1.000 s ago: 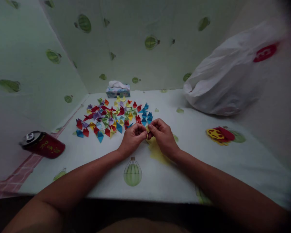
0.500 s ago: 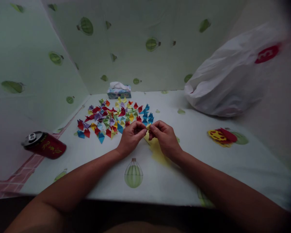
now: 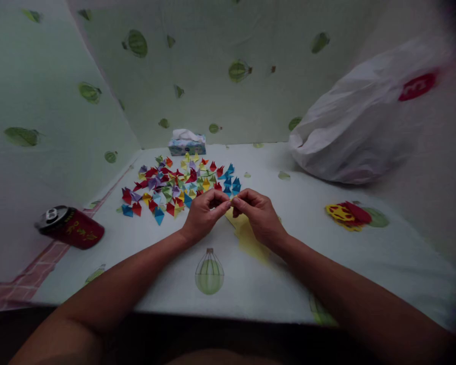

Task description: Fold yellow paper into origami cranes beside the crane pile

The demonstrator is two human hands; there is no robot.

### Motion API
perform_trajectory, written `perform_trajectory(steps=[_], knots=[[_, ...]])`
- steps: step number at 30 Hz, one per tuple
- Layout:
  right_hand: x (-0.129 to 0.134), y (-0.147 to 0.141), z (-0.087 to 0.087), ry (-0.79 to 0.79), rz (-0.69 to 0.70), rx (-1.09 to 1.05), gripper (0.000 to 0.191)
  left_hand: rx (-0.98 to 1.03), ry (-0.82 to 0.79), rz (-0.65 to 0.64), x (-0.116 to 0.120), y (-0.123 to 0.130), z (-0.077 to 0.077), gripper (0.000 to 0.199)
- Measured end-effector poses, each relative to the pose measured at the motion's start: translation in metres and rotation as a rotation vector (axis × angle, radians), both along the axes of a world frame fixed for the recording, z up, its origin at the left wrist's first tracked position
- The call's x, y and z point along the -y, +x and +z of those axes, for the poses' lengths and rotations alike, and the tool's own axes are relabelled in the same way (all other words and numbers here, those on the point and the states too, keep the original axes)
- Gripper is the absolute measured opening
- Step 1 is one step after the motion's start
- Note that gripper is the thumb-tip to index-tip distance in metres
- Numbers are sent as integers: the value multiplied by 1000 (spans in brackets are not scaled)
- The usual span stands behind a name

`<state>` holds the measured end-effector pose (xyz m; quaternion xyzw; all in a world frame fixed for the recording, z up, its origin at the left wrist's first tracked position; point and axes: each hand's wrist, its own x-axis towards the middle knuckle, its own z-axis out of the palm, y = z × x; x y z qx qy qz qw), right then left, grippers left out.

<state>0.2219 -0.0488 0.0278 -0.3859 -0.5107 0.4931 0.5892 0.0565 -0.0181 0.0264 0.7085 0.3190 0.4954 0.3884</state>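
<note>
My left hand (image 3: 207, 213) and my right hand (image 3: 259, 213) meet fingertip to fingertip above the middle of the table. Both are closed in a pinch on a tiny yellow paper piece (image 3: 231, 199), mostly hidden by the fingers. Beneath my right hand lies flat yellow paper (image 3: 251, 241). Many small folded paper pieces (image 3: 175, 185) in red, blue, yellow, green, purple and orange spread over the table just beyond and left of my left hand.
A dark red can (image 3: 72, 226) lies on its side at the left. The tissue box (image 3: 187, 144) stands at the back. At the right are a large white plastic bag (image 3: 349, 126) and yellow and red cut-out pieces (image 3: 347, 215). The cloth-covered table (image 3: 167, 289) ends near my forearms.
The fingertips have closed in further, and less of the yellow paper piece shows between them. Both hands stay in nearly the same place.
</note>
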Motion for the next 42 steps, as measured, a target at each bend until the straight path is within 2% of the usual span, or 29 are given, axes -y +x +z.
perform_trajectory(steps=[11,14,18,23,29,33,36,42], knots=[[-4,6,0,39,-6,244,30,-13,-116,-76,-7,-4,4,18],[0,6,4,23,-24,220,29,101,-190,-130,-4,-1,6,20],[2,4,6,12,-48,97,26,201,-309,-149,-1,1,7,33],[0,2,2,-14,-21,14,27,107,-335,-166,1,2,4,30],[-1,2,-2,-21,26,91,30,44,-312,-135,1,0,6,30],[1,2,2,-3,37,154,31,29,-365,-187,-1,-2,9,33],[4,3,6,-8,-5,222,32,56,-410,-233,-3,-2,11,33],[5,2,6,-2,-17,287,37,55,-448,-291,-9,-6,11,33]])
